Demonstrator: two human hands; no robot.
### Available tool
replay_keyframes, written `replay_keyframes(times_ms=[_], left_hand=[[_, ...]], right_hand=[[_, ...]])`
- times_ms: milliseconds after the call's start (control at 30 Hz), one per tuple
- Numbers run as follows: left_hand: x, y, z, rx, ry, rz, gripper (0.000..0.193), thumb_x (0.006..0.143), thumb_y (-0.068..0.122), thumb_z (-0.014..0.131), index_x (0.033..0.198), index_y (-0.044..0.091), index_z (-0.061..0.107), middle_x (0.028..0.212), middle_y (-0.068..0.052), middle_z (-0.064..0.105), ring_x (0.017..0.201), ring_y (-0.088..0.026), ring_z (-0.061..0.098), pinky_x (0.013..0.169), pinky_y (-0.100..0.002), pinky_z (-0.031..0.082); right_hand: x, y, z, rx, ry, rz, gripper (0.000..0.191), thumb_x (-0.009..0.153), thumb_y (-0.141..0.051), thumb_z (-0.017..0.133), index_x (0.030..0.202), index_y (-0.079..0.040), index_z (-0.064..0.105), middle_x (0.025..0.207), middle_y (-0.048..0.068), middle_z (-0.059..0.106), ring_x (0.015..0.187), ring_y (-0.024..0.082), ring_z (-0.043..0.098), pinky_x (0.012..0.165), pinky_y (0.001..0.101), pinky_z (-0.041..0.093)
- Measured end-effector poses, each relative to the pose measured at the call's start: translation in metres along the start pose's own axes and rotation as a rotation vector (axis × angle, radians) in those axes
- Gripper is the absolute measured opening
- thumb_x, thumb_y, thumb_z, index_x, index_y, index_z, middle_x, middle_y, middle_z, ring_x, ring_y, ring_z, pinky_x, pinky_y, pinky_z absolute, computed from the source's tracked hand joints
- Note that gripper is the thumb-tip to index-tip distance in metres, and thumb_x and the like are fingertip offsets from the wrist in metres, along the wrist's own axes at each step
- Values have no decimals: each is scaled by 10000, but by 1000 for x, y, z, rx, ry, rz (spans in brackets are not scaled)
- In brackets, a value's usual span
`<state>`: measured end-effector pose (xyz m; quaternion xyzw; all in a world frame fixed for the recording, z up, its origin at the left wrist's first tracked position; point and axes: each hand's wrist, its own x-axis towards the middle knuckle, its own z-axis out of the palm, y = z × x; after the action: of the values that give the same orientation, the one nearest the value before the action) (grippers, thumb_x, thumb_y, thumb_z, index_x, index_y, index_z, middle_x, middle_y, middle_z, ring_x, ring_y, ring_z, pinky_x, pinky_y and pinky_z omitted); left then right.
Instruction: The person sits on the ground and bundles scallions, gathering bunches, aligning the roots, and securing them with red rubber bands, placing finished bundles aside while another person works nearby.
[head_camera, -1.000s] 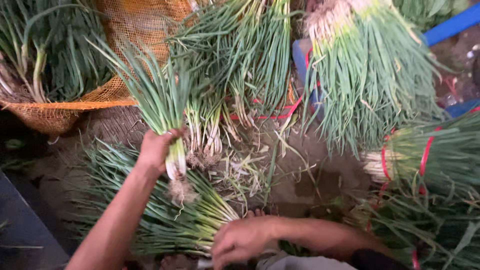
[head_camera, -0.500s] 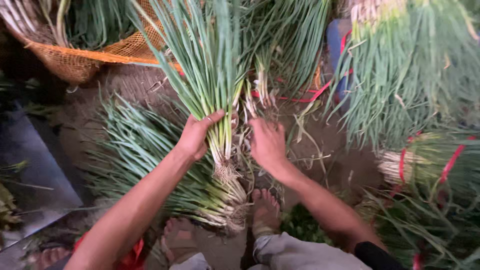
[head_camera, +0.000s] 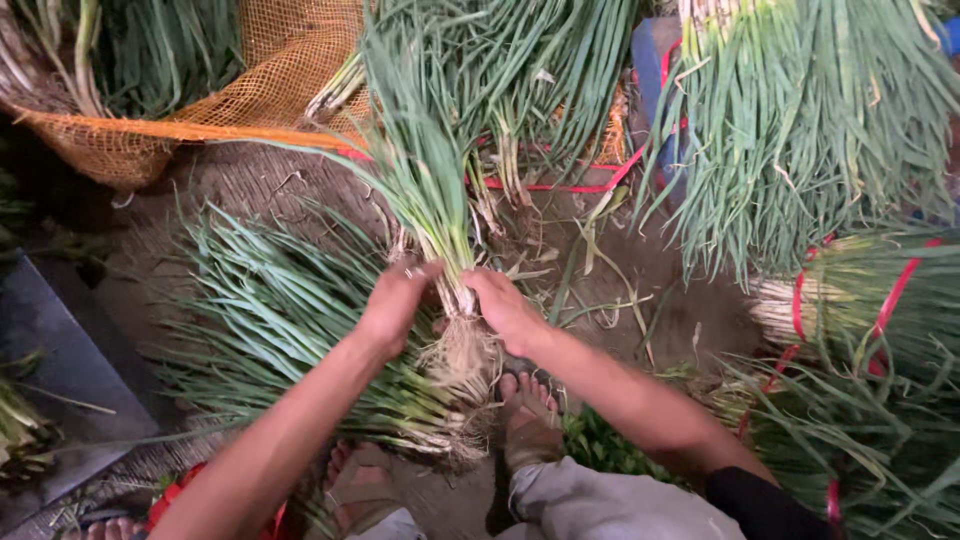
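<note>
Above the dirt floor (head_camera: 640, 290), both hands (head_camera: 395, 300) (head_camera: 505, 305) clenched a green spring-onion bunch (head_camera: 435, 200); loose stalks risked slipping free.

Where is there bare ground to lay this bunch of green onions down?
Barest: the dirt strip right of the right hand, bordered by the red-tied bundles and the big upright bunch; only stray leaves there. Left of the left hand the loose pile fills the ground. A smaller patch lies below the orange net basket.

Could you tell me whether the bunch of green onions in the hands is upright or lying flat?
Upright: the bunch of green onions has roots down, leaves up, between both hands.
</note>
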<state>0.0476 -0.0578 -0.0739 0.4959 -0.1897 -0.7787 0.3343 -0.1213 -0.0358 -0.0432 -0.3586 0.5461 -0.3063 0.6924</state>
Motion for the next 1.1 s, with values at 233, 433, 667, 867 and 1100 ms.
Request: replay_keyframes(times_ms=[233,433,667,867,1100], left_hand=[[0,-41,-11,-37,26,-12,366,913,297,723,1079,-30,718,964,-68,707,843,-144,634,781,-313,514],[16,-51,-11,11,183,101,210,897,117,676,987,-66,727,891,-81,734,801,-197,638,746,-351,511],[21,-55,-6,-445,69,222,248,860,14,524,1044,-63,671,1025,-120,717,949,-233,679,869,-385,553],[20,-54,-19,-495,-27,176,139,901,23,540,1017,2,613,995,-132,663,935,-290,634,849,-461,559],[3,-59,-8,-276,76,197,599,836,33,646,1366,152,395,1177,-80,638,1037,-227,657,872,-409,577]], right_hand=[[-7,-3,-5,-339,-52,-95,437,980,-331,601,1277,-13,640,1097,69,693,940,138,579,818,323,500],[-7,-4,14,-159,269,-128,376,997,-250,517,1221,9,674,1026,75,726,908,148,619,822,300,504],[-10,5,18,-23,402,-272,329,1035,-249,506,1160,21,646,952,46,638,871,119,533,774,287,457],[-13,-6,10,151,53,17,446,1051,-309,553,1121,110,689,992,119,687,880,185,608,757,329,505],[-19,3,25,-28,-92,88,435,944,-242,663,1315,-24,606,1168,67,698,1034,141,649,930,339,535]])
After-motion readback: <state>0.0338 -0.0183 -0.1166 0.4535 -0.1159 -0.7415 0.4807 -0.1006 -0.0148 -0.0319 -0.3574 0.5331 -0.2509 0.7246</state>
